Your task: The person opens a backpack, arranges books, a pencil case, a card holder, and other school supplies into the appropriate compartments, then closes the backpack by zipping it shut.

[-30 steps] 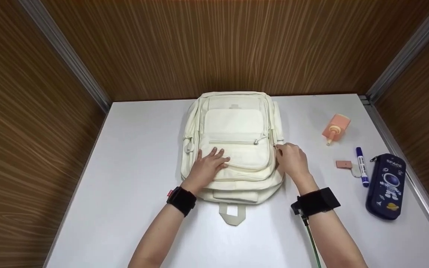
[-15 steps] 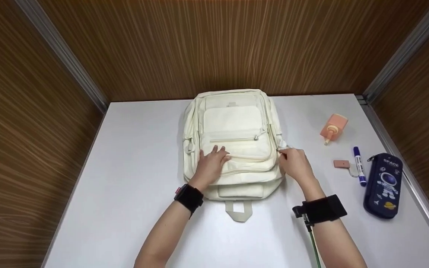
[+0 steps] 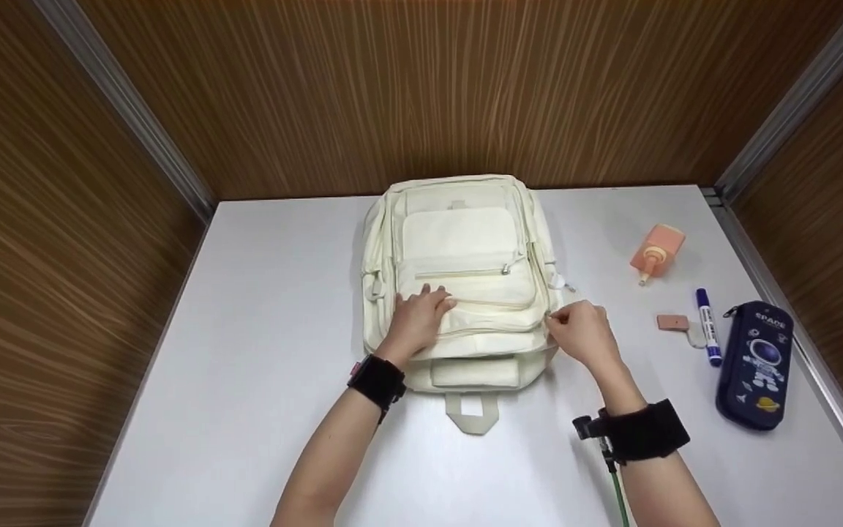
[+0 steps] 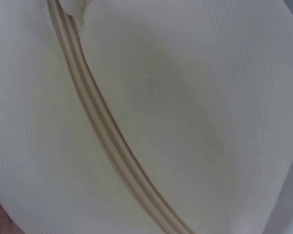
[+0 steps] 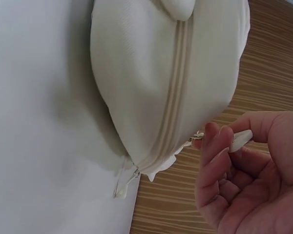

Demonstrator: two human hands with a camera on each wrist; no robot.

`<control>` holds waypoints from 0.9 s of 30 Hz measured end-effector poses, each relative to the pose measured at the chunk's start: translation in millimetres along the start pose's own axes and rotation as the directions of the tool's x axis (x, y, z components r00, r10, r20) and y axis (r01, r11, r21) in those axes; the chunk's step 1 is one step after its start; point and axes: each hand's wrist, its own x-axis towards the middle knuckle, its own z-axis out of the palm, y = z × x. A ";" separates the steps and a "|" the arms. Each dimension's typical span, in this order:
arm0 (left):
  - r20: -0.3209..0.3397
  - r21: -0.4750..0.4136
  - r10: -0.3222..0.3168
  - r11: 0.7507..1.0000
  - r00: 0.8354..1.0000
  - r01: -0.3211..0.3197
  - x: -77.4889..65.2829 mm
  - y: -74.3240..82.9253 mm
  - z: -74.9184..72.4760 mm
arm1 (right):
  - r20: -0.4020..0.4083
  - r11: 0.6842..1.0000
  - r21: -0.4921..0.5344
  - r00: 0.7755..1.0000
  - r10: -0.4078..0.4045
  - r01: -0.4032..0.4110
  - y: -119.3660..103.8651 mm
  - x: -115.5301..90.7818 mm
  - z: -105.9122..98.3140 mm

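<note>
Pinching the zipper pull [image 5: 241,140], the right hand [image 3: 584,333] forms a narrow grip at the right edge of the cream backpack [image 3: 459,238]. The backpack lies on the white table [image 3: 275,293]; the left hand [image 3: 418,320] rests on its front, fingers spread. The marker [image 3: 709,327] lies beside the pencil case [image 3: 756,366].

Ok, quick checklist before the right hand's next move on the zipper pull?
1. Right hand pinching the zipper pull: ok.
2. Left hand resting on the backpack: ok.
3. Backpack lying on the table: ok.
4. Pencil case, marker and orange bottle apart from the right hand: ok.
5. Green cable apart from the backpack: ok.
6. Zipper free of snagged fabric at the right fingers: cannot tell, partly hidden.
</note>
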 end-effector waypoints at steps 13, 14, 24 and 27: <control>-0.016 -0.003 0.017 1.000 1.000 -0.017 2.2 -2.5 5.1 | 0.015 0.996 0.048 0.997 -0.073 0.072 -20.7 -18.0 -3.5; -0.017 -0.003 0.017 1.000 1.000 -0.017 2.4 -2.6 5.3 | 0.008 0.996 0.045 0.997 -0.082 0.081 -22.1 -18.8 -2.5; -0.040 -0.030 0.038 0.999 0.998 -0.039 1.4 -4.5 10.1 | 0.037 0.985 0.060 0.986 -0.162 0.159 -45.0 -28.8 14.0; -0.052 -0.039 0.045 0.998 0.998 -0.047 1.7 -4.6 11.7 | 0.030 0.981 0.074 0.983 -0.182 0.180 -53.2 -29.9 22.0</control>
